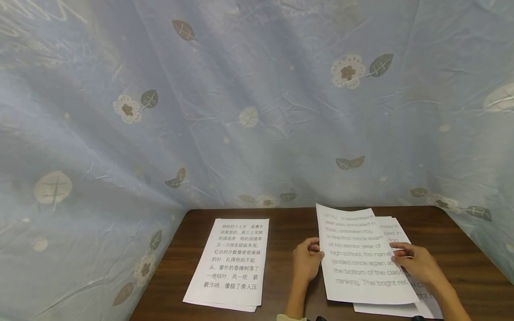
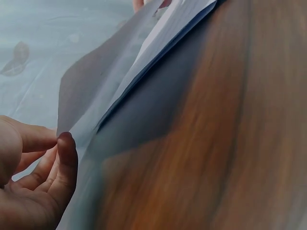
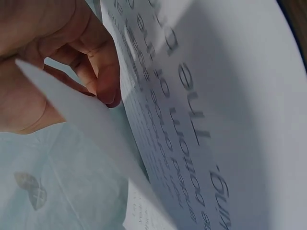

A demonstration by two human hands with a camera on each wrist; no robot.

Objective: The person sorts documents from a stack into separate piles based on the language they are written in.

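Note:
A printed sheet of paper [image 1: 353, 292] with large English text is raised at a tilt over other sheets on the table's right side. My left hand [image 1: 308, 261] pinches its left edge between thumb and fingers; the left wrist view shows the fingertips [image 2: 67, 143] meeting at the paper's edge. At the opposite edge, my right hand [image 1: 417, 263] grips the sheet with curled fingers. Under it lie more English-printed sheets [image 1: 397, 310], partly covered by the raised one. In the right wrist view, a curved paper edge [image 3: 91, 124] crosses in front of the right hand.
To the left, a stack of sheets [image 1: 233, 263] with Chinese text lies on the dark brown wooden table [image 1: 287, 227]. A pale blue curtain [image 1: 257, 156] with leaf and flower prints hangs behind the table and along both its sides.

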